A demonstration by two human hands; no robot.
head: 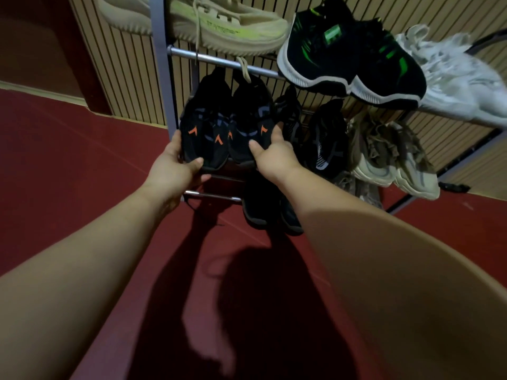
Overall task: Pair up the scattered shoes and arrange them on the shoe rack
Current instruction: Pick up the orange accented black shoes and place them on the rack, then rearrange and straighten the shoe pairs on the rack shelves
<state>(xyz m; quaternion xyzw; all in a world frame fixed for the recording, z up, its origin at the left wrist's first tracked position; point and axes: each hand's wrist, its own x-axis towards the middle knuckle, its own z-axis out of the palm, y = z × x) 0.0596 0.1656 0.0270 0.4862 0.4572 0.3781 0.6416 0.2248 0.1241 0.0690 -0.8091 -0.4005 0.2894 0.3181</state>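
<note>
fingers (192, 163) of both hands are curled round the black-orange pair (227, 133), held at the shoe rack (164, 78) middle tier, left end. soles should be seated level on the rails, toes aligned, before release.

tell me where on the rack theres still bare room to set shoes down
Little bare room shows. The top tier is packed: beige pair, black-green pair and white pair sit side by side. The middle tier fills as left hand and right hand hold the black-orange pair beside dark shoes and a tan pair. Bare bottom rail sits left of black shoes.
</note>
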